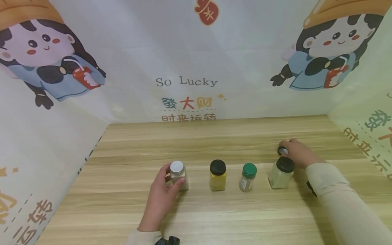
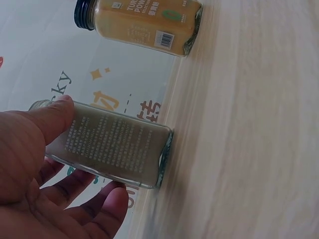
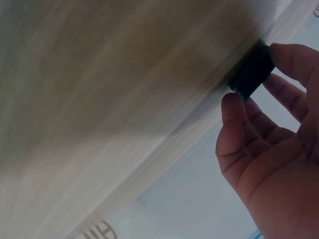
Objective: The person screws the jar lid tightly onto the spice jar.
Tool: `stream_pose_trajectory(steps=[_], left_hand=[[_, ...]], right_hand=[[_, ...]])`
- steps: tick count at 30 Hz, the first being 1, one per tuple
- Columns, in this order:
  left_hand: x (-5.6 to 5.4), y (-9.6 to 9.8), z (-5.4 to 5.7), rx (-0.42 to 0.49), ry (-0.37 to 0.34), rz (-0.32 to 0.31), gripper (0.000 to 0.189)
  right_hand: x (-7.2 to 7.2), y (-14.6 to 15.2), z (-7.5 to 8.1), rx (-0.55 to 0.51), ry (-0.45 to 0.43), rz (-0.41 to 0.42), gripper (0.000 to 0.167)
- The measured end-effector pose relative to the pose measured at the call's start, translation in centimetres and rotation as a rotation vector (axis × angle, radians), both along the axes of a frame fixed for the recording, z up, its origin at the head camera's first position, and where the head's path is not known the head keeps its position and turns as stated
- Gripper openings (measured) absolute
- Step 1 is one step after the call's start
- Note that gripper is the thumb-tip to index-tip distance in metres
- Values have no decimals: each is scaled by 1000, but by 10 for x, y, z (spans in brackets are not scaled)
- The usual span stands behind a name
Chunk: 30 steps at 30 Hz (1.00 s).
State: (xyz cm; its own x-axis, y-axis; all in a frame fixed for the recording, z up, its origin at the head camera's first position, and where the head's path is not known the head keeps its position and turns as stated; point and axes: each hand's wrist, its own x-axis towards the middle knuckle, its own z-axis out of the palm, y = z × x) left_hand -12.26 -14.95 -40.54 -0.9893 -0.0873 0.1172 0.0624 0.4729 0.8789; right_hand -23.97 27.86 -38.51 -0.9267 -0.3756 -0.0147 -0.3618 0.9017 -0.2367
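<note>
My left hand (image 1: 165,190) grips a clear glass jar (image 2: 112,144) of pale powder with a silver lid (image 1: 177,167), thumb on one side and fingers on the other. The jar is upright at table level; whether its base touches the wood, I cannot tell. My right hand (image 1: 298,153) pinches a small black lid (image 3: 252,69) with a pale inside, between thumb and fingertips, low over the table at the far right. Just in front of that hand stands a black-capped jar (image 1: 280,176) of pale green powder.
Between the hands stand a black-capped jar of yellow powder (image 1: 218,180) and a smaller green-capped jar (image 1: 246,183). The wooden table (image 1: 190,143) is enclosed at the back and sides by a printed cloth (image 1: 245,98).
</note>
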Motion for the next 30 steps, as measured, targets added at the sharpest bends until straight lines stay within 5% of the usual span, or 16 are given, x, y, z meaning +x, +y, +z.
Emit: stream_pose_trajectory(steps=[7, 16, 30], left_hand=[[0, 0, 0, -2, -6, 7, 61], [1, 0, 0, -6, 0, 7, 61], [0, 0, 0, -6, 1, 5, 60]], right_hand=[[2, 0, 4, -54, -29, -24, 20], [1, 7, 9, -51, 3, -34, 35], [1, 4, 37, -44, 18, -16, 35]])
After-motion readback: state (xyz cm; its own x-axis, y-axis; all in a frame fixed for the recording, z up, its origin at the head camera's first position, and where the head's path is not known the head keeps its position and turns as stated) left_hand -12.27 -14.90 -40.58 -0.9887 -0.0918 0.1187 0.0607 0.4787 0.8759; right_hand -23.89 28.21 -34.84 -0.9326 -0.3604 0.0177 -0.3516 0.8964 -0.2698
